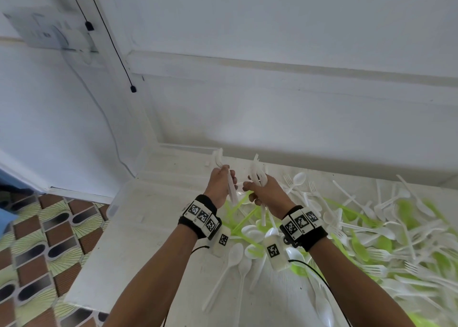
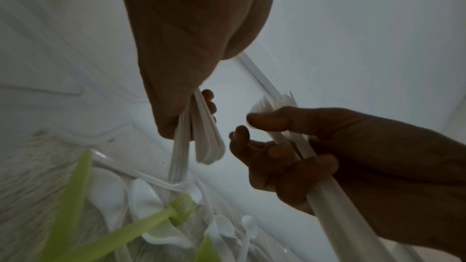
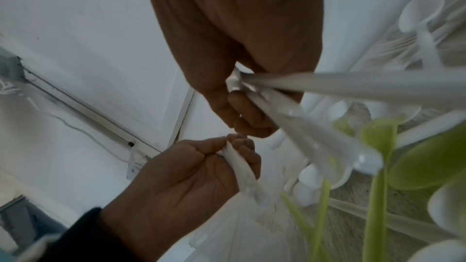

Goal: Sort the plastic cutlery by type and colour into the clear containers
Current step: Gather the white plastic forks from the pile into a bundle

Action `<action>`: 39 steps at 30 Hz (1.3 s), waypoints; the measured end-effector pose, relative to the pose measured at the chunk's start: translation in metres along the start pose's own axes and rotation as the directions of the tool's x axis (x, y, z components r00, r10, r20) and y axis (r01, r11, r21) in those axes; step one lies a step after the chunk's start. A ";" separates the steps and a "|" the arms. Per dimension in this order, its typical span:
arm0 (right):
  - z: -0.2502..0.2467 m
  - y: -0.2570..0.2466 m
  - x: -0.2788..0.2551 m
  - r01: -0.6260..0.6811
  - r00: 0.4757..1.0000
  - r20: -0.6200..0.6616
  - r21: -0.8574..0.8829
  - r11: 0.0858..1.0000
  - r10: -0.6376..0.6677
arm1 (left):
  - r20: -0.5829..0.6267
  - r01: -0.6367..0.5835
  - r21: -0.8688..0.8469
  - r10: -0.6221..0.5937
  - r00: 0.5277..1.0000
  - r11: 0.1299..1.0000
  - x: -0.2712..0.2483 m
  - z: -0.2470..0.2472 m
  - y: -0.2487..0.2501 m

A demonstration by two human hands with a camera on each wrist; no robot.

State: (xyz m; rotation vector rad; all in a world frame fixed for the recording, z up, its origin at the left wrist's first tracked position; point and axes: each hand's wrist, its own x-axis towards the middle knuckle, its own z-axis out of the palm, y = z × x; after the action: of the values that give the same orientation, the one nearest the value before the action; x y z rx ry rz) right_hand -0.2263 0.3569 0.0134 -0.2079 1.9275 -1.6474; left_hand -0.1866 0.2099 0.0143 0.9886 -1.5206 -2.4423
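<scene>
Both hands are raised side by side above the white table [image 1: 148,240]. My left hand [image 1: 226,178] grips a bundle of white cutlery [image 1: 231,190] by the handles; its top ends [image 1: 218,156] stick up past the fingers and their type is unclear. My right hand [image 1: 250,190] grips a bunch of white forks [image 1: 257,175] with the tines up. In the left wrist view the left hand's handles [image 2: 206,142] hang down, and the right hand [image 2: 327,146] holds the forks [image 2: 272,103]. In the right wrist view the fingertips of both hands nearly touch, left hand [image 3: 189,166] below.
A big heap of white and green spoons and forks [image 1: 371,227] covers the table's right side, reaching under my wrists. A clear container's rim [image 1: 115,205] shows at the table's left edge. White walls stand close behind. A patterned tile floor [image 1: 37,252] lies to the left.
</scene>
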 end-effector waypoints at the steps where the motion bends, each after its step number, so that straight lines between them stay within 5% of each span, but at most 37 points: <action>1: 0.000 -0.002 0.002 -0.035 0.999 -0.006 0.012 0.999 0.035 | 0.009 0.035 0.004 -0.035 0.999 0.999 0.002 -0.002 -0.001; 5: -0.004 -0.004 0.005 -0.061 0.997 -0.038 0.068 0.996 0.064 | 0.154 0.103 0.000 -0.102 0.983 0.995 -0.004 -0.009 -0.009; 14: -0.001 0.008 0.000 0.154 0.982 -0.104 -0.021 0.988 -0.156 | 0.340 0.097 -0.063 -0.070 0.938 0.993 -0.018 0.000 -0.020; 18: 0.000 0.012 0.003 0.165 0.965 -0.204 -0.009 0.986 -0.163 | 0.328 0.101 -0.069 -0.073 0.942 0.992 -0.020 0.005 -0.021; 29: 0.000 0.012 -0.005 0.155 0.985 -0.084 0.064 0.986 -0.149 | 0.270 0.084 -0.091 -0.056 0.961 0.992 -0.019 0.009 -0.027; 34: 0.004 0.011 -0.010 0.256 0.923 -0.206 -0.306 0.917 -0.326 | 0.277 0.057 -0.095 -0.028 0.960 0.994 -0.015 0.010 -0.025; 39: 0.009 0.002 -0.013 0.357 0.844 -0.206 -0.475 0.805 -0.496 | 0.292 0.034 -0.089 -0.006 0.956 0.995 -0.013 0.013 -0.024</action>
State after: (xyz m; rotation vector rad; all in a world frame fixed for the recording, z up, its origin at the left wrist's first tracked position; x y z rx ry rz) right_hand -0.2106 0.3555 0.0153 -0.6298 2.6388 -1.5826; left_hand -0.1778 0.2368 0.0043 0.6519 -1.4616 -2.7439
